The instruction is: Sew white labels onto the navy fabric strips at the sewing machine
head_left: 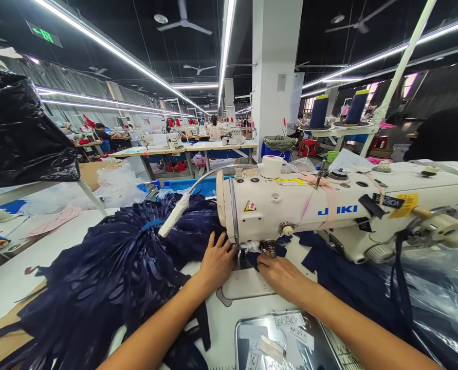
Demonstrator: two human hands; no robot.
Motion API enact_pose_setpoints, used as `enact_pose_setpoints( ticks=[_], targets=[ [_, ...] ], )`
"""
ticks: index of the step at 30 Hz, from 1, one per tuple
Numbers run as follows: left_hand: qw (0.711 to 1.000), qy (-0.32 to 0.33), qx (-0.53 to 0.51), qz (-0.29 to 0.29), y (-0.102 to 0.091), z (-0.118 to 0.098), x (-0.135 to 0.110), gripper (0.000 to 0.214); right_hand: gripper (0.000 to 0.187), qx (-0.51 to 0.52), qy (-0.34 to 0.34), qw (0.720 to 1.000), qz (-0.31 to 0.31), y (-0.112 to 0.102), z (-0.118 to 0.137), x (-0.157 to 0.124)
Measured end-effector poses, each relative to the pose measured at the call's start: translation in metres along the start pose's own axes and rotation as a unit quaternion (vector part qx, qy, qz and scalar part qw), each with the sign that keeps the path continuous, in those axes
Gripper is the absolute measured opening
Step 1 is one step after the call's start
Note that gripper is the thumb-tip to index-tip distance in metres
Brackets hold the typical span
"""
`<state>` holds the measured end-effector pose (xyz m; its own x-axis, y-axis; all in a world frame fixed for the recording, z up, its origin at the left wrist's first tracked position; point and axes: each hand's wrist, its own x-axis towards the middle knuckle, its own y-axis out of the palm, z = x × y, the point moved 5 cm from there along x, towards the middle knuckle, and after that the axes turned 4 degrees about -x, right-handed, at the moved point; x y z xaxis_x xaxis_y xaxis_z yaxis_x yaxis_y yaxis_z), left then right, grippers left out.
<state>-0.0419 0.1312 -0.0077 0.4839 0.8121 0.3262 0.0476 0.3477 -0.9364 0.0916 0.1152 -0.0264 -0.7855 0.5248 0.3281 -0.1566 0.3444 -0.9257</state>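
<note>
White worktable (pixel 20 272) spans the L side & foreground. On it, at centre-R, sits the cream sewing machine (pixel 259 210), its head over the work spot. L of the head: big heap of navy strips (pixel 109 272), bunched w/ a blue tie (pixel 150 225). Black plastic bag (pixel 24 133) is far L, upper side. More navy cloth (pixel 344 275) lies under & R of the machine arm, next to clear plastic. Metal tray (pixel 321 339), nearest the viewer, holds paper labels (pixel 290 321).

L hand (pixel 218 262) is palm down, fingers spread, just L of the presser foot (pixel 244 258); can't tell if it's gripping anything underneath. R hand (pixel 280 273) is just R of the foot, fingers curled in, tips at a small bit of navy fabric (pixel 253 259); can't tell if it's actually pinched. That bit sits btwn foot & R fingertips, below the machine head. White lamp head (pixel 175 215) hangs over the heap.
</note>
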Motion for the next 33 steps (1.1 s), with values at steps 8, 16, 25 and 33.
enact_pose_setpoints(
  ticks=[8,16,25,33],
  targets=[
    [1.0,0.006,-0.006,-0.012,0.002,0.002,0.0,0.02,0.018,-0.016,-0.009,1.0,0.016,-0.002,0.008,0.004],
    [1.0,0.013,-0.006,0.001,0.008,0.003,0.001,0.022,0.02,-0.03,0.005,0.999,0.042,0.001,0.014,0.004],
    [1.0,0.009,-0.024,0.003,0.008,0.004,0.008,0.019,0.015,-0.063,0.029,0.998,-0.009,0.008,0.02,0.007],
    [1.0,0.008,-0.029,0.011,0.01,0.005,0.012,0.017,0.013,-0.086,0.046,0.995,-0.018,0.012,0.023,0.012]
  ],
)
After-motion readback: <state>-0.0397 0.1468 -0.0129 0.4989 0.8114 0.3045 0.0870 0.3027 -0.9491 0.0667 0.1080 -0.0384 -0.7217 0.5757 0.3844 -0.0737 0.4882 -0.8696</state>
